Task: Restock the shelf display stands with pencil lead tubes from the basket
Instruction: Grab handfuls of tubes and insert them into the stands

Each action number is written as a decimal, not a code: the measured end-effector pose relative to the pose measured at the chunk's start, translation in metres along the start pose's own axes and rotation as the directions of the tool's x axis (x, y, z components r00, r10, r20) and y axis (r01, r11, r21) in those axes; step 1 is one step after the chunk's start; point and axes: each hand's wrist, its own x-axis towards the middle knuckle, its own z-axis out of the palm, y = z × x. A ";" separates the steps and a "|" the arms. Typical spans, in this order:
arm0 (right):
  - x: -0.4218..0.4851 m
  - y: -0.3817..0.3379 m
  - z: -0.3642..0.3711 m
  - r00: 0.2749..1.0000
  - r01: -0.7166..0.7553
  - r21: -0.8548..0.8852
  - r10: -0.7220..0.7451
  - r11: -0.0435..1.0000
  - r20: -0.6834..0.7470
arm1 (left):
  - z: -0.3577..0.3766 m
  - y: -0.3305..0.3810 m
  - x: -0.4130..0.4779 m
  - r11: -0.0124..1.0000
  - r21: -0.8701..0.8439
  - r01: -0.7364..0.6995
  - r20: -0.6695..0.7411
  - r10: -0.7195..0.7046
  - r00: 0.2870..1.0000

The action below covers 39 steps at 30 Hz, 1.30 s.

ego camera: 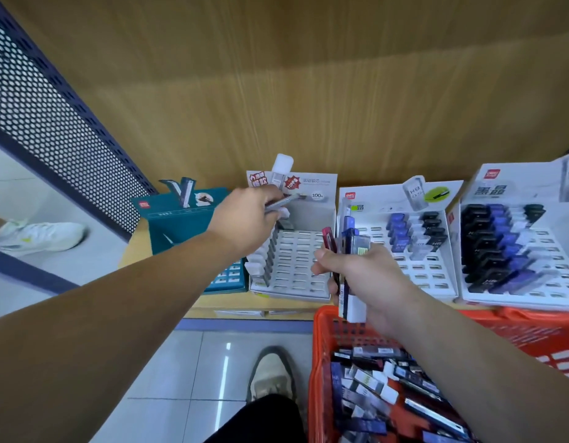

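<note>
While apart, left hand around level, right-pointing tube, right hand around upright tubes.

Wood-grain back panel, perforated navy side panel at left, glossy pale floor tiles (one light streak).

Cropped, covered, unreadable
The red basket runs off the bottom and right edges, and the rightmost display stand off the right. The left grip covers most of its grey tube; the right grip hides the middle of its tube bundle. The labels on the tubes in the basket are too small to read.
</note>
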 end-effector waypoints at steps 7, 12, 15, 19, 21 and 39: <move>0.005 0.001 0.002 1.000 -0.008 0.090 0.009 0.996 -0.013 | -0.001 -0.004 0.001 0.988 0.110 -0.105 0.045 0.100 0.994; 0.003 0.002 0.001 1.000 -0.016 0.107 0.017 0.994 -0.010 | 0.000 -0.010 -0.002 0.992 0.087 -0.094 0.023 0.093 0.995; 0.003 0.002 0.000 1.000 -0.017 0.102 0.019 0.995 -0.013 | 0.001 -0.006 0.001 0.986 0.130 -0.101 0.061 0.094 0.994; 0.004 0.002 -0.002 1.000 -0.012 0.088 0.014 0.996 -0.022 | 0.007 -0.001 0.008 0.979 0.178 -0.097 0.013 0.097 0.995; 0.004 0.002 -0.003 1.000 -0.010 0.084 0.011 0.996 -0.018 | 0.010 0.002 0.010 0.976 0.201 -0.081 -0.009 0.085 0.996; -0.010 -0.022 0.000 0.992 0.086 0.137 -0.072 0.987 -0.101 | -0.020 0.032 -0.044 0.656 -0.662 0.363 0.363 -0.144 0.921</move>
